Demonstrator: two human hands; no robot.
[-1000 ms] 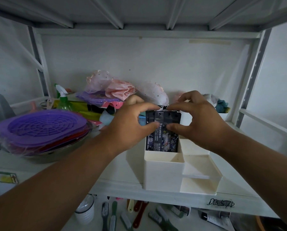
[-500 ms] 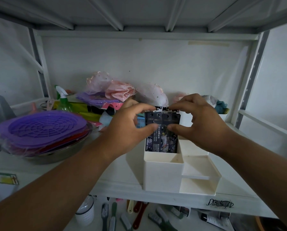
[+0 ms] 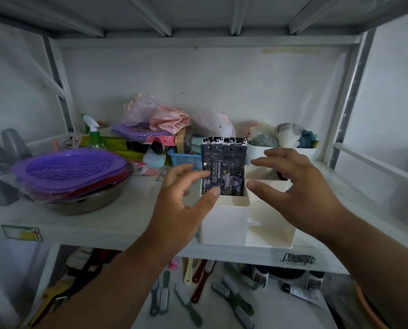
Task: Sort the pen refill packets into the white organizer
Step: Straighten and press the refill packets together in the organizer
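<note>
— Both hands have let go of the packets point(image 3: 224, 167) since a second ago and drawn back toward the viewer, yes?

— Yes. Earlier each hand pinched the packets' top; now they stand alone, upright, in the tall rear-left compartment of the organizer point(image 3: 224, 222), their dark printed tops sticking up above its rim.

— And the hands?

— The left hand point(image 3: 184, 200) sits at about eight o'clock from the packets, fingers point(image 3: 186, 170) spread and loosely bent, holding nothing; the thumb tip overlaps the compartment's front left corner, though whether it touches I cannot tell. The right hand point(image 3: 300, 191) is at four o'clock, over the lower right compartments, fingers apart and relaxed, holding nothing either.

— What surrounds the organizer?

— It stands near the front edge of a white shelf point(image 3: 103, 222). At nine o'clock, well apart, a steel bowl point(image 3: 86, 203) carries purple strainers point(image 3: 72, 167). At eleven o'clock, a green spray bottle point(image 3: 94, 136) and pink bags point(image 3: 160, 115); just behind the packets' left side, a blue basket point(image 3: 184, 159). At one o'clock, a white bin point(image 3: 281, 150) of soft toys. At six o'clock, on the level below, brushes point(image 3: 231, 295) lie scattered.
</note>
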